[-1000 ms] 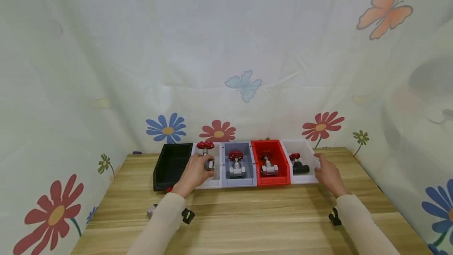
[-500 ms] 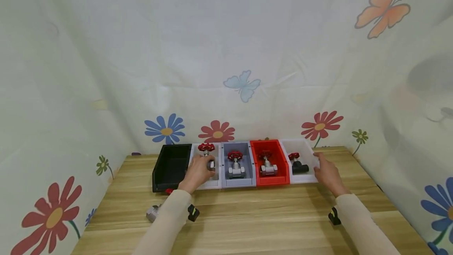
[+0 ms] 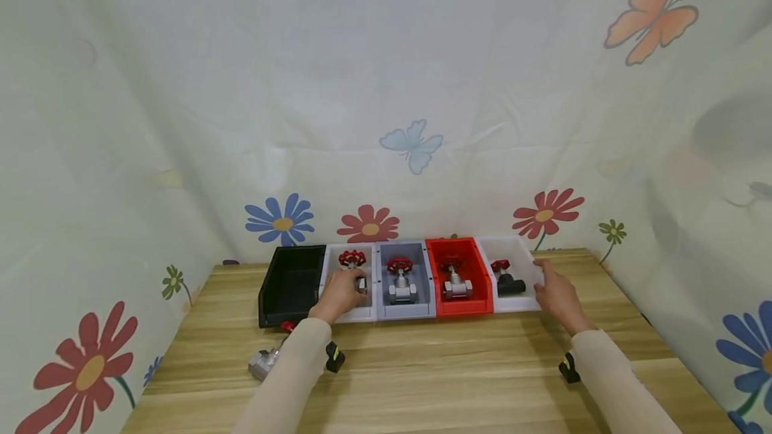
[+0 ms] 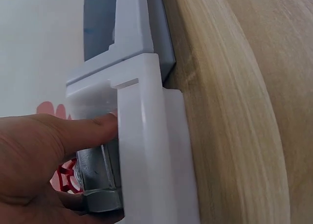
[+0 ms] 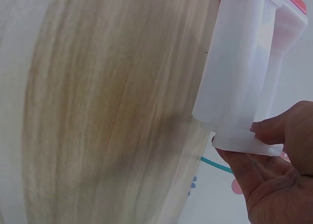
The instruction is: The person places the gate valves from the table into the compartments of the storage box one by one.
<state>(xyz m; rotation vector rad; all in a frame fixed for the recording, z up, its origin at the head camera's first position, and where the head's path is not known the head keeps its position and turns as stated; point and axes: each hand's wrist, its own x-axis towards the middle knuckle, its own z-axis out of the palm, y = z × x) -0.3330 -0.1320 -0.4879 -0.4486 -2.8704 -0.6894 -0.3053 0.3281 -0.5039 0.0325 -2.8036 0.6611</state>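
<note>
My left hand (image 3: 340,295) reaches into the white bin (image 4: 146,155) second from the left. Its thumb and fingers grip the metal body of a gate valve (image 4: 100,168), whose red handwheel (image 3: 352,258) stands upright above the hand. The lower part of the valve is hidden behind the bin's front wall. At the far right, my right hand (image 3: 561,293) pinches the side wall of another white bin (image 5: 230,82), thumb inside and fingers outside. That bin holds a black valve (image 3: 510,284) with a red handle.
Between the white bins stand a grey bin (image 3: 405,311) and a red bin (image 3: 464,307), each with a metal, red-wheeled valve inside. A black bin (image 3: 292,286) ends the row at left. Another metal valve (image 3: 263,362) lies on the wooden table (image 3: 434,380), partly behind my left sleeve.
The gate valve in my left hand has come down lower into the white bin. My left forearm has shifted right, showing more of the table valve. The right hand keeps its place.
</note>
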